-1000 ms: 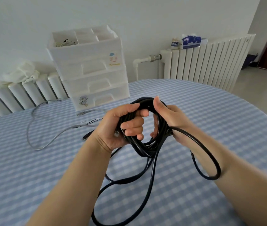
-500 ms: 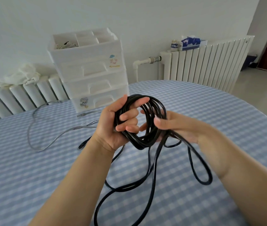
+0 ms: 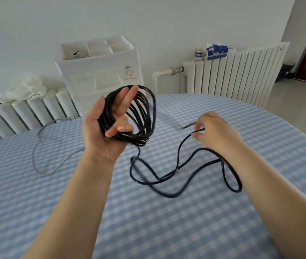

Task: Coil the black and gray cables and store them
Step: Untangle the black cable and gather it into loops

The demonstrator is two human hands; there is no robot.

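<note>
My left hand (image 3: 103, 135) is raised above the table with several loops of the black cable (image 3: 141, 116) hung around its fingers, the thumb curled over the bundle's lower part. The loose tail of the black cable runs down from the coil, snakes across the checked tablecloth and rises to my right hand (image 3: 215, 131), which pinches it near its end. The gray cable (image 3: 42, 165) lies uncoiled on the table at the left, behind my left forearm. A white drawer unit (image 3: 100, 71) stands at the table's far edge.
The round table (image 3: 167, 230) has a blue-and-white checked cloth. White radiators (image 3: 232, 71) line the wall behind it. A tissue box (image 3: 217, 51) and a small jar sit on the right radiator, and a white cloth (image 3: 25, 90) lies on the left one.
My hands have parted: the right one let go of the coil and moved right along the loose tail. My left hand rose and opened its fingers, with the loops hanging on it.
</note>
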